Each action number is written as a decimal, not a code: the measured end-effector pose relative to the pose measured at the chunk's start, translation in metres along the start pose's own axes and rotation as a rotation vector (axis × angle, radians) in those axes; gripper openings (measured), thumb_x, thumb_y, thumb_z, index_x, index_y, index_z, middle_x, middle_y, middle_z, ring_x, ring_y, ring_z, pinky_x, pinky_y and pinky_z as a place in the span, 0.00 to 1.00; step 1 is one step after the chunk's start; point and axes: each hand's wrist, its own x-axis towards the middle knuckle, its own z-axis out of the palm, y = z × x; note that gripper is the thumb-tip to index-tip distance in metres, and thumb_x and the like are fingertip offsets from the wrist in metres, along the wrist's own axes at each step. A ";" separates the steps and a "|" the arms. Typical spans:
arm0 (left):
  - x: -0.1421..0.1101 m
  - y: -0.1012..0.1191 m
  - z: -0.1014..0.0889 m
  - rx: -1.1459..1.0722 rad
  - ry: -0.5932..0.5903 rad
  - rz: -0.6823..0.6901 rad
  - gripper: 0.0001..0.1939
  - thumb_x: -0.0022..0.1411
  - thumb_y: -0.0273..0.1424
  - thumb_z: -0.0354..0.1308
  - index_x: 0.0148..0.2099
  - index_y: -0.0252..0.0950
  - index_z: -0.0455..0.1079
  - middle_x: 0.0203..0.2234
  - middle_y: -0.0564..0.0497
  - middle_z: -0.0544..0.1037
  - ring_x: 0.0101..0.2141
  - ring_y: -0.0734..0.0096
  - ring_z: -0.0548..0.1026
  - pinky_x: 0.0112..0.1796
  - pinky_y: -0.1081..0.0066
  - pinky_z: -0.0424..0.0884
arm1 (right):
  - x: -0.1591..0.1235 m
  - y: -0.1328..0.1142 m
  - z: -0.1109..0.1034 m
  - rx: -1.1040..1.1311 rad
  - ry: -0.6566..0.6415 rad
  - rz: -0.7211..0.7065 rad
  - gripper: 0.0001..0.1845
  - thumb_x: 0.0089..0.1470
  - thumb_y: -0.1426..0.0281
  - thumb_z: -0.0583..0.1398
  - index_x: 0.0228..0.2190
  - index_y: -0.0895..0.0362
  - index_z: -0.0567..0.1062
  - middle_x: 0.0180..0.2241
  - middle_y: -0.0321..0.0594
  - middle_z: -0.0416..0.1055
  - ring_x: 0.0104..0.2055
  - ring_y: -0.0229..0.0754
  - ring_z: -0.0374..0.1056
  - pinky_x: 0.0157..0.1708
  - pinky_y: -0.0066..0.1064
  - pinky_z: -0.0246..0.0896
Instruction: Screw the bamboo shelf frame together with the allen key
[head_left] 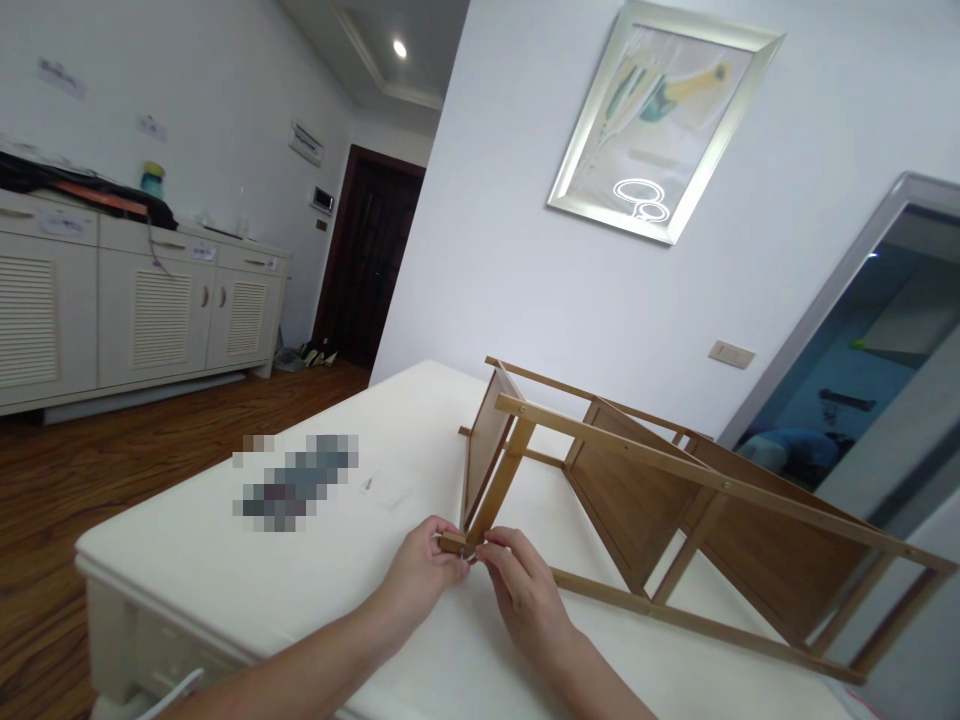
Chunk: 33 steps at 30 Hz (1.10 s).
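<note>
Left hand [429, 565] gripping rack [637, 445] corner, lower centre; right hand [525, 590] pinching small piece there, details unclear.

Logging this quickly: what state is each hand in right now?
Left hand: closed on the wooden frame at its corner.
Right hand: fingers curled at that corner; whether gripping anything, can't tell.

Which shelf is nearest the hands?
The leftmost shelf: its lower corner is by the left hand and right hand; middle shelf and rightmost shelf sit farther off.
</note>
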 end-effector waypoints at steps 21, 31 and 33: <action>0.003 -0.002 -0.001 0.008 0.003 0.017 0.22 0.36 0.26 0.72 0.34 0.36 0.65 0.25 0.54 0.79 0.28 0.71 0.77 0.34 0.71 0.70 | 0.004 0.001 0.000 -0.046 0.081 -0.056 0.15 0.58 0.82 0.58 0.45 0.56 0.74 0.41 0.47 0.72 0.41 0.45 0.67 0.37 0.37 0.70; 0.006 -0.008 -0.001 -0.005 0.026 0.042 0.24 0.35 0.29 0.73 0.35 0.37 0.65 0.26 0.53 0.80 0.29 0.68 0.79 0.35 0.69 0.71 | 0.004 0.002 -0.008 -0.248 -0.026 -0.185 0.14 0.60 0.82 0.57 0.47 0.61 0.71 0.36 0.47 0.73 0.36 0.45 0.63 0.34 0.38 0.64; 0.005 -0.007 0.000 -0.008 0.033 0.038 0.24 0.35 0.29 0.73 0.35 0.37 0.65 0.26 0.52 0.80 0.29 0.68 0.79 0.35 0.69 0.71 | 0.003 0.002 -0.009 -0.293 -0.058 -0.194 0.12 0.61 0.81 0.57 0.46 0.62 0.71 0.33 0.46 0.72 0.34 0.44 0.62 0.33 0.38 0.62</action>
